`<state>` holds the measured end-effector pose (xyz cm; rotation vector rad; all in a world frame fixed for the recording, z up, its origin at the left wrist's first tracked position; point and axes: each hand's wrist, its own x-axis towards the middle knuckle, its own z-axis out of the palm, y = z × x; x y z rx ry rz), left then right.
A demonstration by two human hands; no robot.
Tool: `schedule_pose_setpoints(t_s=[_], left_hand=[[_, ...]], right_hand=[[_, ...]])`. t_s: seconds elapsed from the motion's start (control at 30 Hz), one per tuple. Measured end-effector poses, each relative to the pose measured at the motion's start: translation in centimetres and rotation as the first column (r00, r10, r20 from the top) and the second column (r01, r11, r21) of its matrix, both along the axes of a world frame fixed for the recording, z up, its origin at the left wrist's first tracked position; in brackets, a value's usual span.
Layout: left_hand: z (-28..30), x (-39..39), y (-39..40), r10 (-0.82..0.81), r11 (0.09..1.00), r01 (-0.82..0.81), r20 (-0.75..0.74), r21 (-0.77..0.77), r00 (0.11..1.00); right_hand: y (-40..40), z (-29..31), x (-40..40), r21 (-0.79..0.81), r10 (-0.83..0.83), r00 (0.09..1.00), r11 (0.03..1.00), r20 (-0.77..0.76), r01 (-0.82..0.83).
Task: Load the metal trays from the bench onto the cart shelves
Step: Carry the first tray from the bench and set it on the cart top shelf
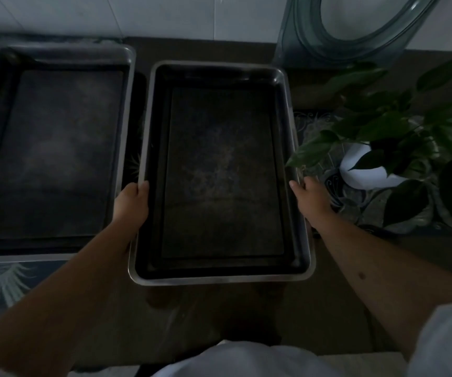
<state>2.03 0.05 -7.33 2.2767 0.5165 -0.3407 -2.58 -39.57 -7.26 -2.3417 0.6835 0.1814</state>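
Bench point(336, 308) lies dark under us, and on it we see two metal trays side by side. We hold the middle tray point(219, 170) by its long sides. Our left hand point(132, 204) grips the left rim, thumb over the edge, fingers point(143, 186) curled shut on it. Our right hand point(310, 198) rests against the right rim, thumb on top; how tightly its fingers close we cannot tell. A second tray point(50, 148) sits just beside, at left. A plant point(388, 131) stands at right.
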Motion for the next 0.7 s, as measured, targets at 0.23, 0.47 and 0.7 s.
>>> schedule_pose_setpoints(t_s=[0.23, 0.47, 0.7], left_hand=[[1.6, -3.1, 2.9, 0.022, 1.0, -0.022, 0.027, -0.018, 0.999], [4.1, -6.1, 6.2, 0.051, 0.999, -0.049, 0.079, -0.023, 0.996], [7.0, -9.9, 9.8, 0.157, 0.982, -0.172, 0.164, 0.08, 0.974]], right_hand=[[1.3, 1.1, -1.7, 0.073, -0.007, 1.0, 0.997, -0.005, 0.008], [3.7, 3.4, -2.3, 0.096, 0.032, 0.999, 0.995, 0.024, -0.034], [7.0, 6.2, -1.7, 0.075, 0.152, 0.983, 0.984, 0.107, -0.16]])
